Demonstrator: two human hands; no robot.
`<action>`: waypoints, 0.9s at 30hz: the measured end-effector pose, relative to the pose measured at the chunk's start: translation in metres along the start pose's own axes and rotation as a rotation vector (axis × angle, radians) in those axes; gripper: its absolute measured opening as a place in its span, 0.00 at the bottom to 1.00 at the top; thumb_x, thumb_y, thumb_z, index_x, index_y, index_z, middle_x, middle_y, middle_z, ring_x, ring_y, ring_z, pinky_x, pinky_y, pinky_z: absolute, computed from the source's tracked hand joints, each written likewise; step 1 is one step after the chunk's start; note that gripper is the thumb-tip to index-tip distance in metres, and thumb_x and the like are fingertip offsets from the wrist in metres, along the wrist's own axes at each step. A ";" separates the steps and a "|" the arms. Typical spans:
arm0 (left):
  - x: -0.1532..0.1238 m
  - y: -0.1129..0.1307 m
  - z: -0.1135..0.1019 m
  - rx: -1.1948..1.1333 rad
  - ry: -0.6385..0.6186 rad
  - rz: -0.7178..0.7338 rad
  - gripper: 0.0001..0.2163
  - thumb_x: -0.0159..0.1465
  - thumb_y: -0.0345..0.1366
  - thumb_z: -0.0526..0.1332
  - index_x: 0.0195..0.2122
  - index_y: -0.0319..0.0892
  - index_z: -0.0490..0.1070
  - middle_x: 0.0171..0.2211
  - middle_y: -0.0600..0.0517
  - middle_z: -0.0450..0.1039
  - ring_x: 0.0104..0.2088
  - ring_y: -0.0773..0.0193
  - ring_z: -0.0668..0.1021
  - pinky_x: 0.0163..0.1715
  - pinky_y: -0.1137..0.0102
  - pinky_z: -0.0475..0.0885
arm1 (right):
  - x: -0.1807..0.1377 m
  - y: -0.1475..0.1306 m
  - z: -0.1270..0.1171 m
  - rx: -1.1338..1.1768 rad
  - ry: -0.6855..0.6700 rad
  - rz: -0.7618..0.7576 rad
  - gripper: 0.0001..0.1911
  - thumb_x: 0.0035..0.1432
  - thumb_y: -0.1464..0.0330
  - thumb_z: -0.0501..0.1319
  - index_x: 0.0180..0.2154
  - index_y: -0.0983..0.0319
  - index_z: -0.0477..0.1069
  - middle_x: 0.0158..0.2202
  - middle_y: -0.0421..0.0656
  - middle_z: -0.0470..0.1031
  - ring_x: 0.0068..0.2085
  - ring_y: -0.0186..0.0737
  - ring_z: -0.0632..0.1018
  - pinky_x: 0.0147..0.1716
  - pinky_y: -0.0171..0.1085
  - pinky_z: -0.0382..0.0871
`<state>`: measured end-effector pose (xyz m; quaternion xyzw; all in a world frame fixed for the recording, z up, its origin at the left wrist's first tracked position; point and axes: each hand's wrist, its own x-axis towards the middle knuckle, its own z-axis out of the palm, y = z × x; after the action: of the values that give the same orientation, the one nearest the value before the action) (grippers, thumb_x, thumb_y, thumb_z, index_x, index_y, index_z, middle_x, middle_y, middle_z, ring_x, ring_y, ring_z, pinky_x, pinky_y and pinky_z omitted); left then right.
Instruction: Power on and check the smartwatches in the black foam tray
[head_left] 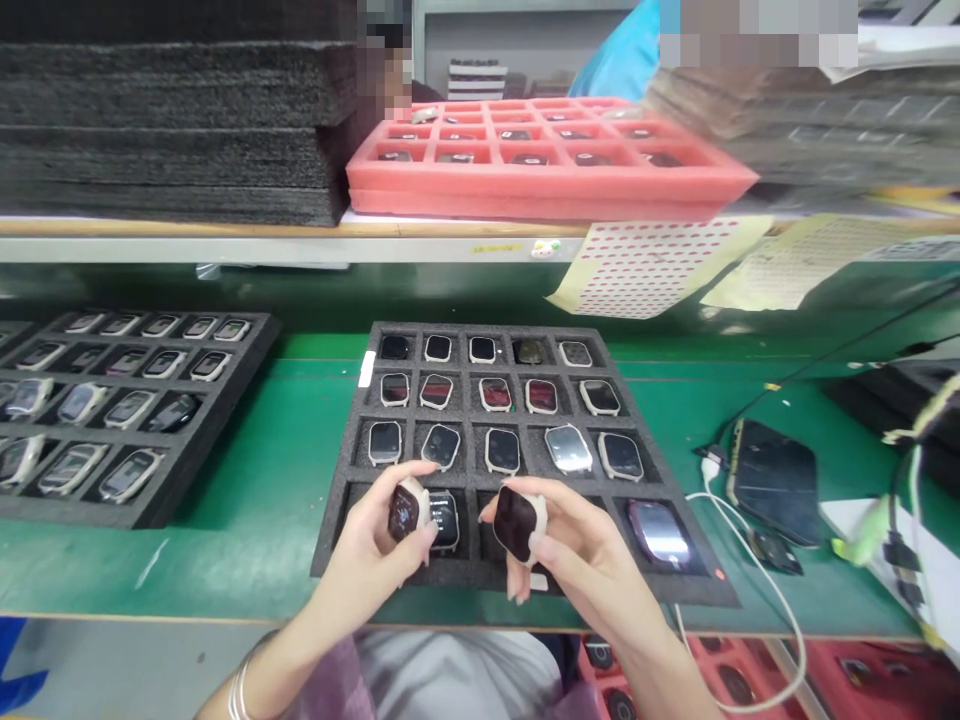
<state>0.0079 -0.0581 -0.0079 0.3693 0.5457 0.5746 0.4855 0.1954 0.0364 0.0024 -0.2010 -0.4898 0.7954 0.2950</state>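
Between the thumb and fingers of my left hand (386, 535) is a smartwatch (406, 510) with a pale case, its dark screen lit with a small graphic. My right hand (566, 540) grips a second smartwatch (516, 522), pale-cased and dark-screened, tilted toward me. Both hands are over the front row of a black foam tray (346, 420). Watches sit singly in its compartments. One watch showing white text (444, 522) lies just beside my left thumb. A dark purple-rimmed watch (660, 532) fills the front right compartment. Parts of the front row are hidden by my hands.
Another black foam tray of watches (255, 350) lies at left. A pink foam tray (555, 195) and stacked black foam (172, 140) stand on the shelf above. At right are a black power bank-like block (775, 480) and a white cable (787, 620). Pink trays (724, 665) show below the table edge.
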 end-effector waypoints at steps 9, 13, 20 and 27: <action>-0.005 -0.002 -0.003 0.065 -0.044 0.034 0.16 0.63 0.30 0.59 0.52 0.45 0.63 0.28 0.58 0.61 0.23 0.73 0.67 0.26 0.77 0.65 | -0.002 -0.001 0.002 -0.002 0.045 0.003 0.18 0.58 0.68 0.66 0.50 0.56 0.73 0.42 0.48 0.78 0.26 0.36 0.79 0.25 0.35 0.75; -0.007 -0.004 -0.005 0.111 -0.042 0.069 0.14 0.62 0.29 0.59 0.49 0.45 0.64 0.27 0.58 0.60 0.24 0.72 0.65 0.27 0.76 0.64 | -0.003 -0.001 0.002 -0.015 0.037 0.017 0.17 0.58 0.68 0.66 0.49 0.56 0.74 0.41 0.47 0.79 0.25 0.35 0.79 0.25 0.34 0.75; -0.009 -0.003 -0.003 0.117 -0.023 0.045 0.16 0.62 0.28 0.58 0.51 0.45 0.62 0.29 0.57 0.61 0.24 0.71 0.66 0.27 0.75 0.64 | -0.003 -0.001 0.003 -0.024 0.034 -0.001 0.19 0.58 0.68 0.66 0.51 0.56 0.73 0.41 0.47 0.78 0.27 0.36 0.79 0.27 0.35 0.75; -0.009 -0.004 -0.005 0.153 -0.050 0.008 0.16 0.61 0.27 0.57 0.50 0.45 0.63 0.29 0.58 0.61 0.24 0.71 0.65 0.26 0.75 0.62 | -0.005 -0.001 0.002 -0.032 0.044 0.021 0.19 0.57 0.68 0.67 0.51 0.57 0.73 0.38 0.46 0.79 0.26 0.36 0.79 0.27 0.34 0.74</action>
<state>0.0060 -0.0680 -0.0116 0.4216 0.5741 0.5238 0.4672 0.1984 0.0317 0.0049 -0.2285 -0.4938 0.7858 0.2940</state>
